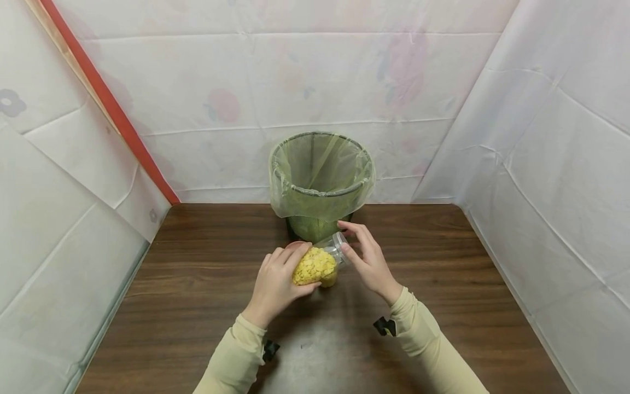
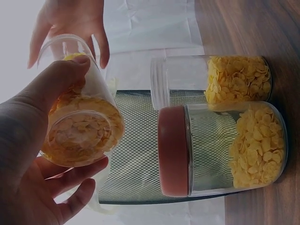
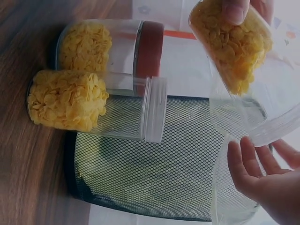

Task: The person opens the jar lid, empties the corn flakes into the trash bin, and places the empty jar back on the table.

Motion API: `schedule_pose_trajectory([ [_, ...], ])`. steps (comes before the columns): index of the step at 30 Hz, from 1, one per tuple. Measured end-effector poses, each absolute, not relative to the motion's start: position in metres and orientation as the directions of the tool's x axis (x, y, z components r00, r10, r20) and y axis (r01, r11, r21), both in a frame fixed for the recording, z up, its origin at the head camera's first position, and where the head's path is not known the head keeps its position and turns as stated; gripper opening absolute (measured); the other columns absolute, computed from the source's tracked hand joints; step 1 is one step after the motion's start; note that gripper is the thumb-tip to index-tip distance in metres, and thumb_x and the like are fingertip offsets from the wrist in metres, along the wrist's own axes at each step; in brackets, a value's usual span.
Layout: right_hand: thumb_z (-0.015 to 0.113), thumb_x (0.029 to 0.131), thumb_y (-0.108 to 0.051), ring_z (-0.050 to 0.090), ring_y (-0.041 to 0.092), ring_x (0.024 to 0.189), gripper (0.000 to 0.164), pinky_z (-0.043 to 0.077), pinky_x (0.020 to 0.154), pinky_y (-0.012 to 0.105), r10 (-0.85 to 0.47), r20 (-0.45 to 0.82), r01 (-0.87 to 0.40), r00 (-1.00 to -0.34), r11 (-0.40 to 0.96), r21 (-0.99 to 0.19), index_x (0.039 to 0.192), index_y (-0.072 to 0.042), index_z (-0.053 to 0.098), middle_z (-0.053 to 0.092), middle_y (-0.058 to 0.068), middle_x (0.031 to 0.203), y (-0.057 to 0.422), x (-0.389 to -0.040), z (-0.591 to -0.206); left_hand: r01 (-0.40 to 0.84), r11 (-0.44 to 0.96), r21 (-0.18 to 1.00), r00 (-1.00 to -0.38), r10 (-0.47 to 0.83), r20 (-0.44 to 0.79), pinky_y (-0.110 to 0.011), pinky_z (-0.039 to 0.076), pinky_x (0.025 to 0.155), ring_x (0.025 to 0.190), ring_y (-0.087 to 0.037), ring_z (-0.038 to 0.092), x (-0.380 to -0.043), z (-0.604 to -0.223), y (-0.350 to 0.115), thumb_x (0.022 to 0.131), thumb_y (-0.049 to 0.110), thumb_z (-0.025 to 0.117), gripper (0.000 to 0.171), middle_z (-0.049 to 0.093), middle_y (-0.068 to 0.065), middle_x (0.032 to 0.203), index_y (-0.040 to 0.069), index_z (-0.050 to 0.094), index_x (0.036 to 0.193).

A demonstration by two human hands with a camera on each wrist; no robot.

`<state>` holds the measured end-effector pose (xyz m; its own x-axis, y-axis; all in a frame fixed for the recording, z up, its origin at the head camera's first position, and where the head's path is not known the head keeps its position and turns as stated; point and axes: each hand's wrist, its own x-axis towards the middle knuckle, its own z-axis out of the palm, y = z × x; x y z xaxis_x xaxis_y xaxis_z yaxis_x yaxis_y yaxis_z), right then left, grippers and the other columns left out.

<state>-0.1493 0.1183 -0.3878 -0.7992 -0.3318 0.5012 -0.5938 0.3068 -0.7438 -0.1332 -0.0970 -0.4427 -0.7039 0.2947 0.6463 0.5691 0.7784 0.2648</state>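
Observation:
My left hand grips a clear jar partly filled with yellow flakes, probably corn flakes. The jar is tilted in the air, its mouth end towards my right hand. The right hand's loosely bent, spread fingers are at the clear rim, touching it or very close. Whether a lid sits on that end I cannot tell. Beyond the held jar, a slim clear jar of flakes with a clear top stands on the table, beside a wider jar of flakes with a reddish-brown lid.
A mesh waste bin, lined with a translucent yellow-green bag, stands behind the jars at the back of the brown wooden table. White sheeting hangs behind and on both sides. A red strip runs down the left corner.

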Motion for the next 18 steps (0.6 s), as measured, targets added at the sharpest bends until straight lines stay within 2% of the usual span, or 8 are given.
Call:
schedule_pose_trajectory([
  [7, 0.058, 0.093, -0.005, 0.056, 0.024, 0.108, 0.037, 0.053, 0.085, 0.033, -0.335, 0.414, -0.514, -0.847, 0.317, -0.797, 0.129, -0.001, 0.053, 0.058, 0.016, 0.121, 0.1197, -0.1499, -0.3874, 0.566, 0.782, 0.26, -0.701, 0.291, 0.651, -0.036, 0.042, 0.068, 0.087, -0.023, 0.057, -0.1338, -0.4416, -0.0998, 0.057, 0.044, 0.086, 0.079, 0.065, -0.006, 0.117, 0.015, 0.059, 0.126],
  [12, 0.061, 0.09, -0.004, 0.057, 0.025, 0.108, 0.039, 0.053, 0.085, 0.032, -0.369, 0.393, -0.506, -0.842, 0.29, -0.812, 0.128, 0.003, 0.054, 0.059, 0.016, 0.118, 0.1216, -0.1514, -0.3845, 0.565, 0.779, 0.273, -0.713, 0.294, 0.636, -0.036, 0.043, 0.069, 0.087, -0.022, 0.056, -0.1332, -0.4417, -0.1018, 0.058, 0.042, 0.087, 0.079, 0.065, -0.006, 0.118, 0.015, 0.059, 0.127],
  [18, 0.063, 0.087, 0.001, 0.056, 0.028, 0.11, 0.041, 0.052, 0.089, 0.043, -0.431, 0.418, -0.547, -0.8, 0.237, -0.803, 0.127, 0.004, 0.054, 0.057, 0.021, 0.12, 0.1245, -0.1531, -0.3815, 0.581, 0.75, 0.317, -0.723, 0.297, 0.623, -0.036, 0.045, 0.072, 0.085, -0.022, 0.055, -0.1335, -0.4431, -0.1021, 0.057, 0.039, 0.087, 0.078, 0.064, -0.005, 0.12, 0.014, 0.059, 0.126],
])
